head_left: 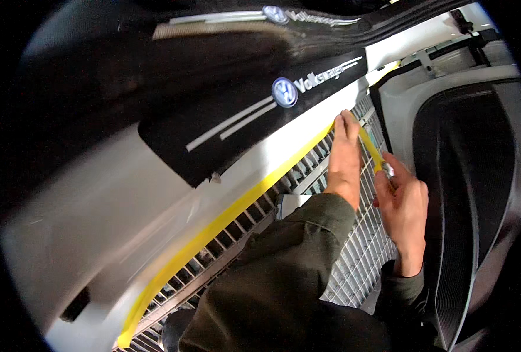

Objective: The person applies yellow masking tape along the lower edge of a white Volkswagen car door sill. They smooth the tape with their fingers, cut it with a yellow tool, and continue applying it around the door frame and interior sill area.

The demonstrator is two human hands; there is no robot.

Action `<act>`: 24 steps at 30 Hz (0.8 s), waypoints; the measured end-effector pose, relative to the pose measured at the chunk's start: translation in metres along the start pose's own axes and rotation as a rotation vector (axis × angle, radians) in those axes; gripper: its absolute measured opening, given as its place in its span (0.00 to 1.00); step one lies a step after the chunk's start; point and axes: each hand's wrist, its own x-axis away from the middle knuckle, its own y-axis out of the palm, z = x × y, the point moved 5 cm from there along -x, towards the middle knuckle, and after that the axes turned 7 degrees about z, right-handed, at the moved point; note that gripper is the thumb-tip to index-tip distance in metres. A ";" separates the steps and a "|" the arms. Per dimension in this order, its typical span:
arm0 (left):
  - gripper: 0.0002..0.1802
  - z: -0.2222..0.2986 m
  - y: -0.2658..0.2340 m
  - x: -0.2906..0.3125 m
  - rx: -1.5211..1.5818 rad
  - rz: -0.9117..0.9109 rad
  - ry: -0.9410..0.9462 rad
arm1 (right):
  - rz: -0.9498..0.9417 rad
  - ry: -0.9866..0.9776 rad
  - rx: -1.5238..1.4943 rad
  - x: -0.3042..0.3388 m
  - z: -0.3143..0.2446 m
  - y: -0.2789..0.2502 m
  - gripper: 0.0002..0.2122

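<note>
A strip of yellow tape (235, 208) runs along the lower edge of a white car door sill (260, 157). My left hand (345, 155) lies against the sill edge, its fingers stretched out and pressing on the tape near the sill's far end. From those fingertips a loose length of tape stretches down to my right hand (402, 208). The right fingers are closed around what looks like the roll of tape, mostly hidden in the hand. On top of the sill sits a black cover strip (237, 132) with silver lines, lettering and a round emblem.
To the right stands the car's open door with a black inner panel (457, 158). Below the sill is a metal floor grating (354, 258). A dark interior trim (96, 64) borders the sill on the upper left. A small dark rectangular spot (75, 304) marks the sill's near end.
</note>
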 end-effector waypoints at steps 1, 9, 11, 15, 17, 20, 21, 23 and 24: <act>0.30 0.013 0.002 -0.005 0.014 0.011 0.052 | 0.003 -0.021 0.062 0.001 0.010 0.001 0.14; 0.34 0.027 0.003 -0.009 0.063 0.042 -0.059 | 0.019 -0.154 0.143 -0.004 -0.010 -0.021 0.13; 0.32 0.030 0.005 -0.012 0.047 0.055 -0.052 | 0.049 -0.174 0.115 -0.005 -0.014 -0.025 0.13; 0.28 0.024 -0.003 -0.005 0.082 0.057 -0.043 | 0.062 -0.203 0.056 0.008 -0.009 -0.020 0.12; 0.27 0.030 -0.005 -0.005 0.209 0.122 -0.068 | 0.037 -0.166 0.051 0.015 0.000 -0.015 0.13; 0.26 0.018 0.020 -0.004 0.497 0.246 -0.231 | 0.132 -0.177 -0.048 0.019 -0.006 -0.010 0.15; 0.27 0.021 0.013 -0.003 0.476 0.255 -0.174 | 0.146 -0.161 -0.078 0.020 0.004 -0.010 0.15; 0.27 0.011 -0.004 0.013 0.415 0.295 -0.118 | 0.153 -0.130 -0.116 0.020 0.013 -0.009 0.15; 0.25 0.001 -0.003 0.024 0.716 0.409 -0.238 | 0.170 -0.117 -0.166 0.023 0.017 -0.004 0.15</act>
